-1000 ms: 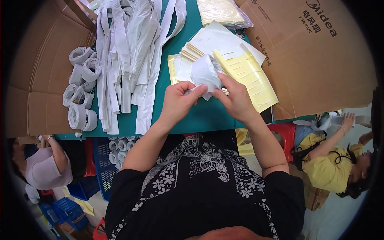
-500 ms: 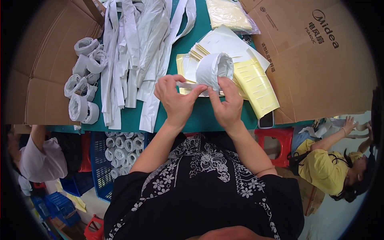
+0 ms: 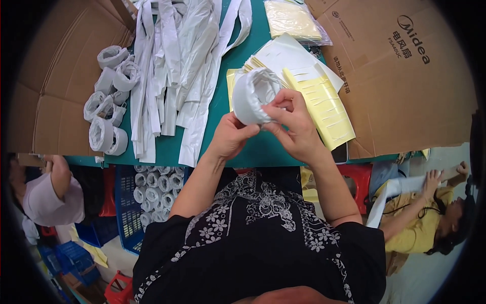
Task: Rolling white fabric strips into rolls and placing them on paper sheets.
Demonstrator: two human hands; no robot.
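Above the table's near side I hold a white roll (image 3: 244, 101), a hollow ring of wound strip with a crinkled inner edge. My left hand (image 3: 229, 138) grips its lower left side, thumb along the bottom. The fingers of my right hand (image 3: 297, 124) are closed at the ring's right rim, partly reaching into its opening; the exact fingertip contact is partly hidden. Just behind the roll lie yellow slit sheets (image 3: 324, 109) and white backing sheets (image 3: 304, 58). Left of my hands, long white strips (image 3: 195, 96) are spread over the green table (image 3: 253, 152).
Several finished-looking white rolls (image 3: 101, 134) are piled by an open cardboard box (image 3: 66, 76) on the left. Another carton (image 3: 400, 86) stands right. Below the table edge, a blue basket (image 3: 124, 202) holds many rolls. Co-workers sit on both sides; one wears a yellow shirt (image 3: 412, 228).
The roll has shifted left and tilted, with my left hand now around its lower side. The thin strip end that my left hand pinched no longer shows. My right fingers have moved to the rim.
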